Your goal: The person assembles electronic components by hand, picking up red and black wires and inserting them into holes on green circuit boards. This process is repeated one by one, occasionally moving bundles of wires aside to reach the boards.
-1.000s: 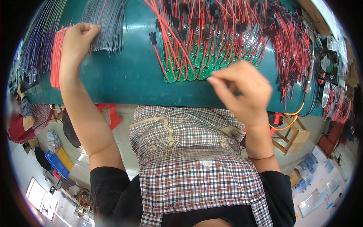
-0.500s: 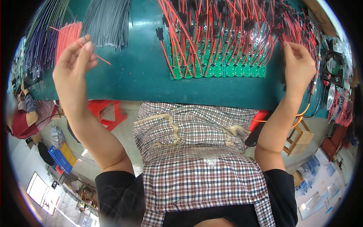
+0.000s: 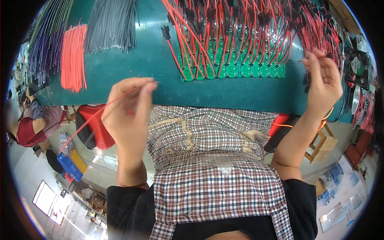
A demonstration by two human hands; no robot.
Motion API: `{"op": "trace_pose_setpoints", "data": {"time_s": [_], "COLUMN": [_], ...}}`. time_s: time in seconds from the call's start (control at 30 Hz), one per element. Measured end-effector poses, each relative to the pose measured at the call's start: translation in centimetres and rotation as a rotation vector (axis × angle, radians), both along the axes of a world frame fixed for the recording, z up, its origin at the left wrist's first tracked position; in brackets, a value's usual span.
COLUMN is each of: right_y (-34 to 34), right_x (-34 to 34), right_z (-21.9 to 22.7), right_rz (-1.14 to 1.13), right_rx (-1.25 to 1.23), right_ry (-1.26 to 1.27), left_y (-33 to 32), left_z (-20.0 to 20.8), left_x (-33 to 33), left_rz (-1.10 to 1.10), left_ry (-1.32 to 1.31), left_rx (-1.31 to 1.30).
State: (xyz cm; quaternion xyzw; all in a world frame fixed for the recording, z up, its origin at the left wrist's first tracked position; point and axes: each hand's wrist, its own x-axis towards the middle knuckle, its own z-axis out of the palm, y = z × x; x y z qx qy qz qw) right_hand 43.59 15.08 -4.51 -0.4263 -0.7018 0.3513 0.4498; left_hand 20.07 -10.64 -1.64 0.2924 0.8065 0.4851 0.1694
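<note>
One thin red wire (image 3: 90,120) is pinched between thumb and fingertips of the left hand (image 3: 127,110), which is now left of the green circuit-board panel (image 3: 248,73) and a little nearer the person than it. The wire's tip points toward the panel; its blurred tail slants away from it, past the near edge of the counter (image 3: 132,66). Half a second ago this hand was farther left of the panel, in front of the red wire bundle (image 3: 74,60), which now shows uncovered, with the grey wire bundle (image 3: 112,28) between it and the panel. To the right of the panel, the right hand (image 3: 326,90) is about where it was, at the pile of red-and-black leads (image 3: 314,28), but its grip is now closed on a thin lead (image 3: 330,56), whose dark part sticks out on the side away from the panel. Across the panel, red wires with black connectors lie much as before.
</note>
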Motion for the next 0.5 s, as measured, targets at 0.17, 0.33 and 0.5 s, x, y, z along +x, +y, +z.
{"op": "trace_pose_setpoints", "data": {"time_s": [0.17,0.33,0.5], "right_y": [-0.8,-1.2,-1.2], "right_x": [0.7,0.6,0.5], "right_z": [-1.4,-1.5,-1.8], "right_rz": [0.068,0.054,0.036], "right_rx": [-0.195,-0.145,-0.140], "right_ry": [-0.003,0.007,0.020], "left_y": [3.3,5.6,6.0], "left_z": [-0.2,-1.4,-2.1], "left_x": [3.0,4.5,4.7], "left_rz": [-0.236,-0.302,-0.283], "left_ry": [-0.019,0.150,0.218], "left_rx": [0.127,0.126,0.112]}}
